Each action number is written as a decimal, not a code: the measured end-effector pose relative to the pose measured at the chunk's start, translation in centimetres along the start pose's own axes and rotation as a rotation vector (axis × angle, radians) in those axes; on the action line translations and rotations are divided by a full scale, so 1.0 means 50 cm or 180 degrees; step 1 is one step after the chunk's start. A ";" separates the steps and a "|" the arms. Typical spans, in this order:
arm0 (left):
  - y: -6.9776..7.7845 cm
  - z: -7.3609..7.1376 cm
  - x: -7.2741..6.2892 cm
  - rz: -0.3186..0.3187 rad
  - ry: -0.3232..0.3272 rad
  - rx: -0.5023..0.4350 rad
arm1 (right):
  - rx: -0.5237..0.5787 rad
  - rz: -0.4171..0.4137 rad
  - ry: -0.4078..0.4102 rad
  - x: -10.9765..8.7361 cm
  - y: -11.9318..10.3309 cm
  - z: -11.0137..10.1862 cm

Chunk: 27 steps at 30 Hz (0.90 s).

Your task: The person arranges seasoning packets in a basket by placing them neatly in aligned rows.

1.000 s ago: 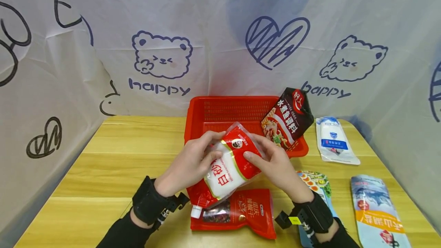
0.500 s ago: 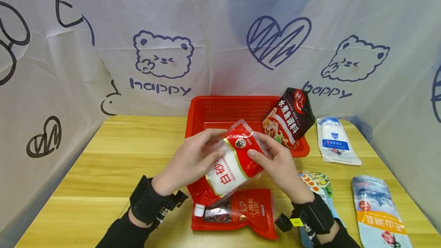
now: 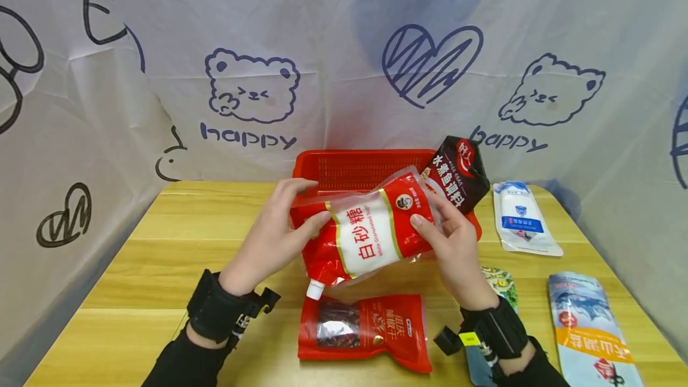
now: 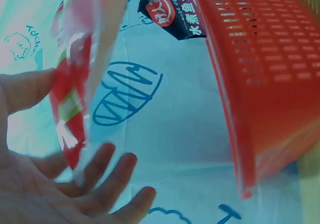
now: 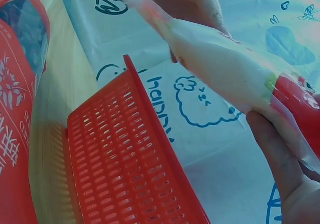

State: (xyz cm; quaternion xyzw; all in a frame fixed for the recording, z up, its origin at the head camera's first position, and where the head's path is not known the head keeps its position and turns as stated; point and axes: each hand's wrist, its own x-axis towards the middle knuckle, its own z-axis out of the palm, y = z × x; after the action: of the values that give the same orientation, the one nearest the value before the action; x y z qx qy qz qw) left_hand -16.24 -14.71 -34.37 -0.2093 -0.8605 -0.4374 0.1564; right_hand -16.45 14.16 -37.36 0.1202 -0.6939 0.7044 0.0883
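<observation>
- Since half a second ago the sugar bag (image 3: 371, 237) has swung from a steep slant to nearly level, its capped end rising to the top edge of the chilli bag (image 3: 371, 332); the left hand (image 3: 271, 235) has shifted outward, the right hand (image 3: 454, 246) a little rightward.
- Both forearms reach in from the near side, wrists bent inward, hands facing each other across the sugar bag.
- Left hand: fingers spread, index stretched along the far side; the thumb touches the bag's front near the capped end. The wrist view shows gaps between the fingers behind it.
- Right hand: pinching the other end, thumb on the printed front, fingers behind.
- The sugar bag is held up above the front of the basket (image 3: 365, 153), print facing up, white cap (image 3: 315, 289) pointing toward the near side.
- The black pack (image 3: 464, 181) leans tilted in the basket's right end, partly covered by the sugar bag.
- The chilli bag lies on the counter (image 3: 134, 291) in front of the basket.
- At right lie a white pack (image 3: 521, 223), a blue pouch (image 3: 593, 333) and a patterned pouch (image 3: 501, 282), the last partly hidden by the right wrist.
</observation>
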 end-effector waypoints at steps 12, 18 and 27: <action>-0.025 0.017 0.010 -0.0886 -0.0657 -0.1536 | 0.0279 -0.0279 0.0209 0.002 0.004 -0.004; -0.020 0.017 0.008 -0.0904 -0.0686 -0.1562 | 0.0288 -0.0180 0.0257 0.001 0.005 0.003; -0.016 0.013 0.006 -0.0924 -0.0476 -0.1464 | 0.0309 0.0118 0.0185 -0.003 0.014 0.011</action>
State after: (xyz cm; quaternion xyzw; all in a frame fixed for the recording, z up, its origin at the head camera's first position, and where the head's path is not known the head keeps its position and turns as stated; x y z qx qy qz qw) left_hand -16.97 -14.51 -35.15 -0.1456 -0.7687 -0.6223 -0.0233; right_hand -16.46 13.62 -38.07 0.0910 -0.6582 0.7420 0.0894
